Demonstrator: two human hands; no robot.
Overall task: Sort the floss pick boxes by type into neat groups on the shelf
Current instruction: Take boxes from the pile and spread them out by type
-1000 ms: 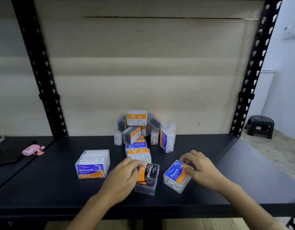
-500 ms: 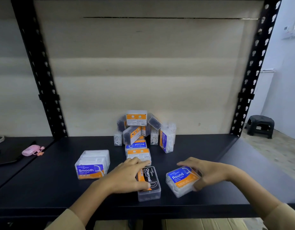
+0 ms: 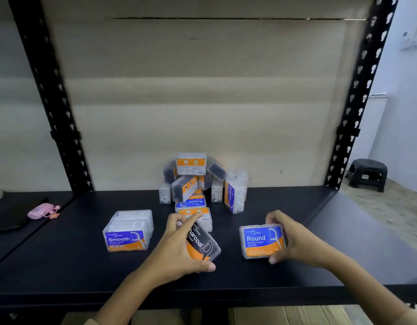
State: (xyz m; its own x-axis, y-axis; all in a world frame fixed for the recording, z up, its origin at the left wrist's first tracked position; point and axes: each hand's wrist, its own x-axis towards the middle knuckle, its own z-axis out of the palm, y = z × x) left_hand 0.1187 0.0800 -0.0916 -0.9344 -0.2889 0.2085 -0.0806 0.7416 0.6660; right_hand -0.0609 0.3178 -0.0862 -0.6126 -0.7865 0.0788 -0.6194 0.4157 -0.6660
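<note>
- The left hand (image 3: 179, 248) is clamped on the Charcoal box (image 3: 202, 242), tilted, at 6 o'clock on the black shelf (image 3: 73, 254).
- The right hand (image 3: 294, 240) grips the Round box (image 3: 262, 240) at 4 o'clock, label facing up.
- The step looks like founding one group per type; next, each box likely needs squaring and setting down well apart.
- The Smooth box (image 3: 128, 231) lies at 8 o'clock.
- The unsorted pile (image 3: 198, 184) sits at 12 o'clock: clear, hard plastic cases with glossy labels.
</note>
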